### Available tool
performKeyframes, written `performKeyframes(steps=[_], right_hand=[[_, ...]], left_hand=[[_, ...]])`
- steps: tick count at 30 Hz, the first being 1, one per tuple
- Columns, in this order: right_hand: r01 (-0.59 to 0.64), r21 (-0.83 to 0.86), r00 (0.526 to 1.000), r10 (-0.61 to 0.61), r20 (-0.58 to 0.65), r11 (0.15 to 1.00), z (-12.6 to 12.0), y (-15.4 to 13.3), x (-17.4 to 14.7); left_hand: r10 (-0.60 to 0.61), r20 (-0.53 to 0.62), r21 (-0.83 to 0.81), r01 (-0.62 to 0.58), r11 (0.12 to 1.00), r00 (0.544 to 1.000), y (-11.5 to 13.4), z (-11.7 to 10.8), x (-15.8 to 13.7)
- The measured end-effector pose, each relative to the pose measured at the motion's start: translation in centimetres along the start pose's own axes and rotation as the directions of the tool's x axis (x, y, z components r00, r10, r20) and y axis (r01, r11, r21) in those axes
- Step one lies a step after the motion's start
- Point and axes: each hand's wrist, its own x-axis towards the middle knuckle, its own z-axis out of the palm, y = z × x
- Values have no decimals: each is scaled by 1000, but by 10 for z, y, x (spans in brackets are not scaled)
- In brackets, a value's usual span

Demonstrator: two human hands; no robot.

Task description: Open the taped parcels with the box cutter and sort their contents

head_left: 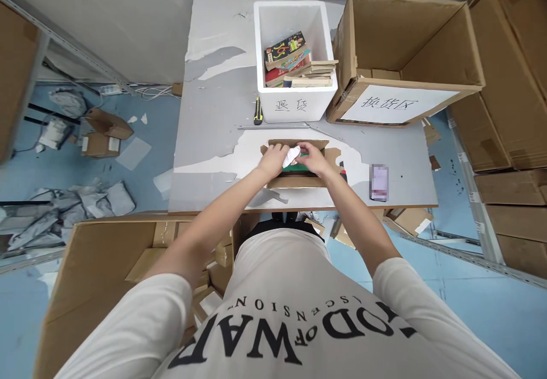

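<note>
A small open cardboard box (299, 182) sits near the front edge of the table, its flaps spread. Something green (294, 168) lies inside it, partly covered by my hands. Above the opening, a crumpled piece of white paper (291, 156) is between my two hands. My left hand (274, 160) grips it from the left with bent fingers. From the right, my right hand (314, 158) pinches its edge with thumb and fingertips. A little red and black shows at the box's right end, and I cannot make out what it is.
Behind stands a white foam box (294, 105) of books, beside a large labelled carton (405, 88). A yellow and black box cutter (258, 111) and a phone (379, 182) lie on the table (205, 122). A big carton (106, 270) with smaller boxes stands front left.
</note>
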Motion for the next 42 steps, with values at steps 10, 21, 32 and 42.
performKeyframes(steps=[10, 21, 32, 42], right_hand=[[128, -683, 980, 14, 198, 719, -36, 9, -13], [530, -726, 821, -53, 568, 437, 51, -30, 34], [494, -779, 841, 14, 541, 385, 67, -28, 42], [555, -612, 832, -383, 402, 563, -22, -31, 22]], left_hand=[[-511, -37, 14, 512, 859, 859, -120, 34, -114], [-582, 16, -128, 579, 805, 813, -97, 74, -98], [150, -89, -1, -150, 989, 985, 3, 46, -84], [157, -204, 95, -141, 986, 966, -11, 71, -62]])
